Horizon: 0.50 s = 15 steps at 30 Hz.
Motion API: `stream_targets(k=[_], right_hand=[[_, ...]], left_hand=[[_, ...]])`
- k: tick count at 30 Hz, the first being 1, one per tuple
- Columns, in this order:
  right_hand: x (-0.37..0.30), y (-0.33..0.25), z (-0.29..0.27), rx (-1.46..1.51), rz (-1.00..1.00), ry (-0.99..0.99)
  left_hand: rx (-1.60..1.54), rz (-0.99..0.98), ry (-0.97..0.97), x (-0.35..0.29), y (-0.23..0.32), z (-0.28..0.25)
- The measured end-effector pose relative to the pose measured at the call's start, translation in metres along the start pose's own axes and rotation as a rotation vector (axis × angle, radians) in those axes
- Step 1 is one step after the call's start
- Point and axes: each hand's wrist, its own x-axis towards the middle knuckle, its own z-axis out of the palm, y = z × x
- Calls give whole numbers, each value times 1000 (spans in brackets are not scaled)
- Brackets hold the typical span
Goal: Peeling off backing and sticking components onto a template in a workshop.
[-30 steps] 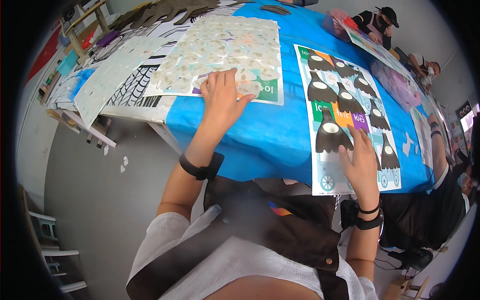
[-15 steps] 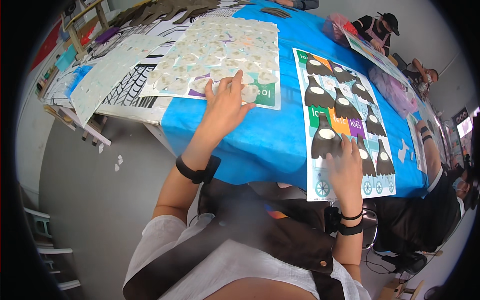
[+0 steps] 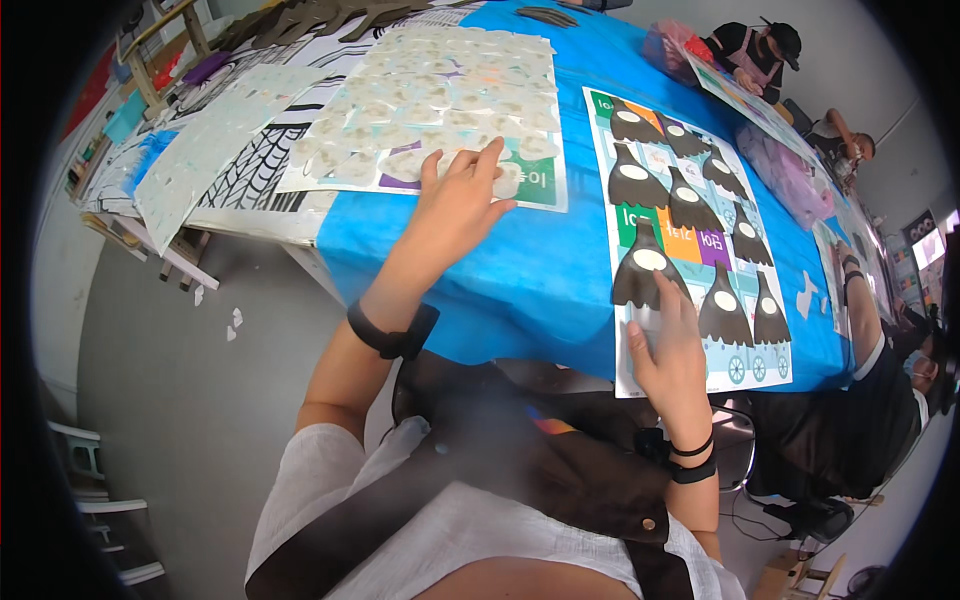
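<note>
My left hand (image 3: pixel 452 212) reaches over a printed board (image 3: pixel 548 198) spread with many pale, translucent round pieces (image 3: pixel 400 120). Its fingers are apart and bent, with the fingertips at the pieces along the board's near edge. On the right, my right hand (image 3: pixel 676 355) rests at a second printed board (image 3: pixel 630 372). Several dark brown, skirt-shaped cutouts lie there, each with a white oval on it. The index fingertip touches a large dark cutout (image 3: pixel 640 282) near its white oval (image 3: pixel 648 260), and the thumb is spread away to the left. Neither hand visibly lifts anything.
Blue sheeting (image 3: pixel 470 290) covers the table. Another pale-piece sheet (image 3: pixel 215 140) overhangs the left edge, and dark cutouts (image 3: pixel 310 22) are piled far left. A purple plastic bag (image 3: pixel 785 178) lies on the right. Co-workers sit at the right, one arm (image 3: pixel 862 305) near the board.
My right hand has moved slightly left and down, its thumb now spread apart and its index fingertip on the large dark cutout. My left hand has shifted slightly right along the board's near edge.
</note>
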Motion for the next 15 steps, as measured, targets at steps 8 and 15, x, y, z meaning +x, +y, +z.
stream_targets(k=[8, 15], right_hand=[[-1, 6, 4, 92, 72, 17], [-5, 14, 13, 40, 16, 89]], left_hand=[[169, 51, -31, 27, 6, -2], [168, 88, -13, 30, -6, 6]])
